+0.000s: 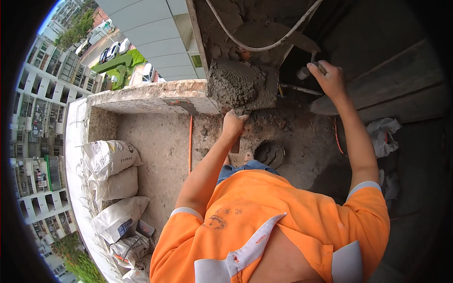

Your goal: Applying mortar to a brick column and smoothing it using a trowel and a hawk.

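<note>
The left hand (234, 124) grips a board (270, 89) bearing mortar (237, 84). Right of the board, the right hand (329, 79) clasps a trowel (306, 44).

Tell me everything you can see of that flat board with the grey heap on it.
The flat board looks squarish and grey, so smeared that its own material can't be told. A lumpy heap of wet-looking mortar covers much of its top. The person's left hand grips it at the near edge, holding it out in front, by the low wall; whether they touch is unclear.
</note>
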A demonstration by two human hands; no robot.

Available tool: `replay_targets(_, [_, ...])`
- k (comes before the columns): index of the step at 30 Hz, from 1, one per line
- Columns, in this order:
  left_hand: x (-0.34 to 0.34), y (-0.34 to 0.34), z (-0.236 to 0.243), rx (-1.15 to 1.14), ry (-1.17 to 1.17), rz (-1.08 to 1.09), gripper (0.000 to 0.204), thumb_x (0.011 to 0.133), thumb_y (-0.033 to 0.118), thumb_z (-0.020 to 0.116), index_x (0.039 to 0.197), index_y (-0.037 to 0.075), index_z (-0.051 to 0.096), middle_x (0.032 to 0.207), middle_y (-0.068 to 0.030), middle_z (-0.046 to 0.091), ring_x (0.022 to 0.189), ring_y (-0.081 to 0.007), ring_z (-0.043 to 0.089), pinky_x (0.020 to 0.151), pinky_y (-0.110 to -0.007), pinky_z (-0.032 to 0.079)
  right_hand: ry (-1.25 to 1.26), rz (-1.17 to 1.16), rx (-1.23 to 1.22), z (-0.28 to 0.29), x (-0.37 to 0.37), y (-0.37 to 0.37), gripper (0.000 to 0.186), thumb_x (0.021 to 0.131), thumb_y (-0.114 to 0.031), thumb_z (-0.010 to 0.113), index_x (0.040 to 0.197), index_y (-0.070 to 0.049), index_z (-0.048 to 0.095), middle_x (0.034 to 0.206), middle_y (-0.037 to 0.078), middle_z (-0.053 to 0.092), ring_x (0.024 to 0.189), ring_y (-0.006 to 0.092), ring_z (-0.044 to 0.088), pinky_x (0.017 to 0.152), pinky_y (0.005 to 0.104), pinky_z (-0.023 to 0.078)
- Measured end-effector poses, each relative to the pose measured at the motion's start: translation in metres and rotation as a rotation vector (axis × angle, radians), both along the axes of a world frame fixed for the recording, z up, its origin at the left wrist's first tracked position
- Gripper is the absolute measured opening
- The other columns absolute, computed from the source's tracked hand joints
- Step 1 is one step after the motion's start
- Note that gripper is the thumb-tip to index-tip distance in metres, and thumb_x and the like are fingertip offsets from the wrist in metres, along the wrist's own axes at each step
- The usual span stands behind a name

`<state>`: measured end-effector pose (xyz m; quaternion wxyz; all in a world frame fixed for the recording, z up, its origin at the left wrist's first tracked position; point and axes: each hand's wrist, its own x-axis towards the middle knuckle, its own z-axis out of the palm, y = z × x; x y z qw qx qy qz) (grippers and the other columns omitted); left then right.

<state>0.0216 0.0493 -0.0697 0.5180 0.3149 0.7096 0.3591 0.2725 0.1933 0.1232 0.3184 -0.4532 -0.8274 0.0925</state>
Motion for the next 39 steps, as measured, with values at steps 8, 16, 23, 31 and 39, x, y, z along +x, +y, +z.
replay_targets(8, [-0.005, -0.018, -0.045, 0.214, 0.385, -0.176, 0.037, 0.077, 0.021, 0.074, 0.099, -0.006, 0.06, 0.095, -0.0258, 0.067, 0.099, -0.0416, 0.062, 0.085, -0.045, 0.049, -0.299, 0.196, -0.083, -0.109, -0.05, -0.122, 0.035, 0.079, -0.043, 0.07, 0.072, -0.009, 0.062, 0.066, 0.01, 0.063, 0.064, 0.0331, 0.064, 0.058, 0.0437, 0.051])
replay_targets(16, [0.006, -0.033, -0.032, 0.013, 0.231, 0.005, 0.035, 0.078, 0.022, 0.073, 0.094, -0.006, 0.058, 0.093, -0.0262, 0.066, 0.094, -0.0414, 0.063, 0.082, -0.045, 0.05, -0.106, -0.013, -0.397, -0.124, -0.069, -0.105, 0.044, 0.082, -0.047, 0.065, 0.074, -0.004, 0.063, 0.074, 0.019, 0.066, 0.073, 0.0402, 0.064, 0.064, 0.0479, 0.051])
replay_targets(23, [-0.029, -0.06, 0.01, 0.308, 0.414, -0.191, 0.024, 0.081, 0.014, 0.065, 0.092, 0.0, 0.049, 0.063, -0.0152, 0.057, 0.052, -0.0273, 0.058, 0.052, -0.04, 0.047, -0.328, 0.298, 0.302, -0.071, -0.017, -0.058, 0.031, 0.072, -0.035, 0.078, 0.071, -0.011, 0.057, 0.066, 0.006, 0.059, 0.062, 0.0249, 0.062, 0.055, 0.0371, 0.05])
replay_targets(31, [-0.034, -0.069, -0.009, 0.214, 0.796, -0.415, 0.025, 0.082, 0.02, 0.062, 0.097, 0.004, 0.051, 0.079, -0.0221, 0.064, 0.076, -0.0411, 0.063, 0.067, -0.052, 0.05, -0.132, 0.299, 0.555, -0.072, -0.037, -0.034, 0.032, 0.073, -0.034, 0.076, 0.085, -0.007, 0.065, 0.069, 0.003, 0.058, 0.063, 0.0225, 0.061, 0.056, 0.0342, 0.049])
replay_targets(39, [0.01, 0.008, -0.085, 0.059, 0.113, -0.09, 0.034, 0.08, 0.017, 0.072, 0.096, -0.008, 0.056, 0.083, -0.0256, 0.065, 0.086, -0.041, 0.066, 0.072, -0.045, 0.053, -0.407, 0.05, 0.03, -0.107, -0.127, 0.014, 0.039, 0.082, -0.046, 0.066, 0.089, -0.007, 0.069, 0.081, 0.012, 0.067, 0.078, 0.0323, 0.066, 0.07, 0.0438, 0.052])
